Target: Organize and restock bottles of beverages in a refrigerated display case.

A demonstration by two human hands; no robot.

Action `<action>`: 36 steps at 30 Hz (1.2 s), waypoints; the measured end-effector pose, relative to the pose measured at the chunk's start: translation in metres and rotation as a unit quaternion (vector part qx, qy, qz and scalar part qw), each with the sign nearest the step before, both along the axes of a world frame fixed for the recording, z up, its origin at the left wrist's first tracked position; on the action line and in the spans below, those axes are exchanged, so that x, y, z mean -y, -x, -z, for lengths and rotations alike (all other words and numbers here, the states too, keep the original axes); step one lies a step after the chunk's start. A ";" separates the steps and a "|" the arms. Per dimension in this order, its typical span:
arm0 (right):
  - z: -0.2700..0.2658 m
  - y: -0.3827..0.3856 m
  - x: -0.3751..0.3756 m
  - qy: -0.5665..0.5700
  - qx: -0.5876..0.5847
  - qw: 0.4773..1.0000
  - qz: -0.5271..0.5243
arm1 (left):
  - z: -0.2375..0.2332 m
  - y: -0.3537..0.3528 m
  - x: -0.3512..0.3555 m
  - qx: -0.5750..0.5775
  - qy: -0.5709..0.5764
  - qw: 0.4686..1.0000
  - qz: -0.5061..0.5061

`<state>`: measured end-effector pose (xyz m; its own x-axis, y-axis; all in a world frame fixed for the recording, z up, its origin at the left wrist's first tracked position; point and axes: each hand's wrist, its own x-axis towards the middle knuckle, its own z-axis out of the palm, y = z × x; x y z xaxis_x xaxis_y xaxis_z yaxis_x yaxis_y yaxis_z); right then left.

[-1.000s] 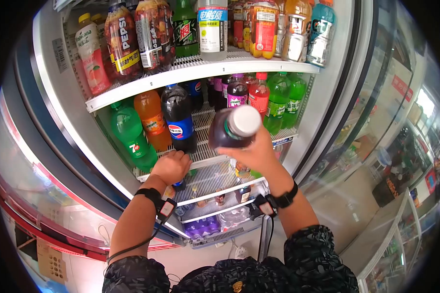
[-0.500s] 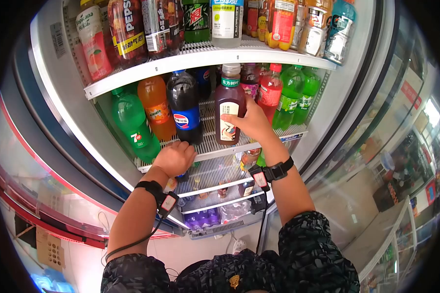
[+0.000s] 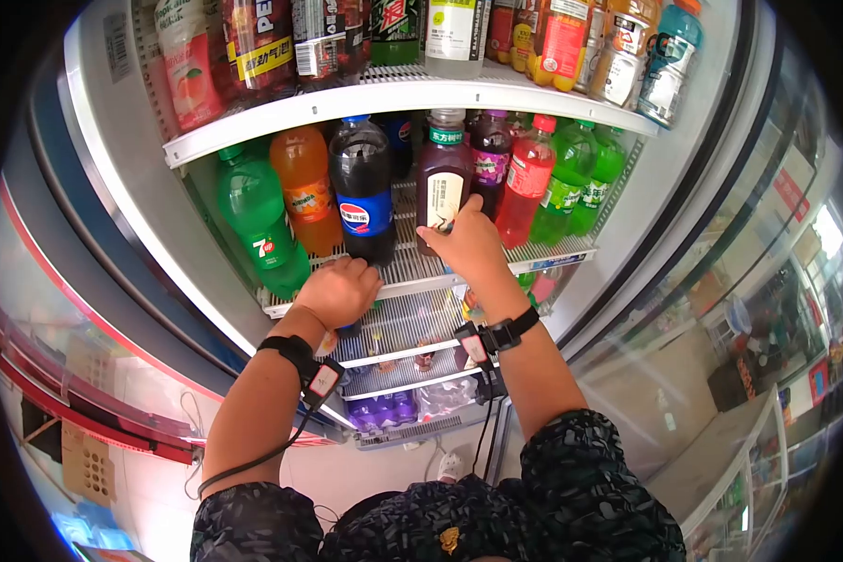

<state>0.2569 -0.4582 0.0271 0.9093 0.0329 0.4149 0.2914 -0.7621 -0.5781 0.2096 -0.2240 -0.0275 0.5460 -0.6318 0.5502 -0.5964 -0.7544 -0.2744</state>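
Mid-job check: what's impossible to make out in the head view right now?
- Held bottle's lower label: partly behind the right hand, head view.
- Left hand's underside: hidden by its own back, head view; contact with the shelf is unclear.
- Peach bottle's top: cut off by the head view's top edge.
- Left wrist tag's print: too small, head view.

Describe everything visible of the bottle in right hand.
The dark purplish bottle looks plastic, with a pale cap, green neck band and cream printed label. It is roughly upright at the slatted shelf, between the cola bottle and a purple-labelled bottle. The right hand grips its lower part, hiding some label; base contact is unclear.
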 end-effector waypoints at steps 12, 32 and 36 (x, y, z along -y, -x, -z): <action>0.005 -0.021 -0.008 -0.022 -0.005 0.998 -0.055 | -0.002 0.001 0.003 -0.011 0.002 1.000 -0.007; 0.031 -0.109 -0.046 -0.112 -0.041 0.972 -0.204 | -0.003 -0.001 0.003 0.013 -0.018 0.999 0.027; 0.028 -0.020 0.007 -0.403 -0.102 0.822 -0.389 | -0.001 -0.004 0.002 0.016 -0.012 1.000 0.023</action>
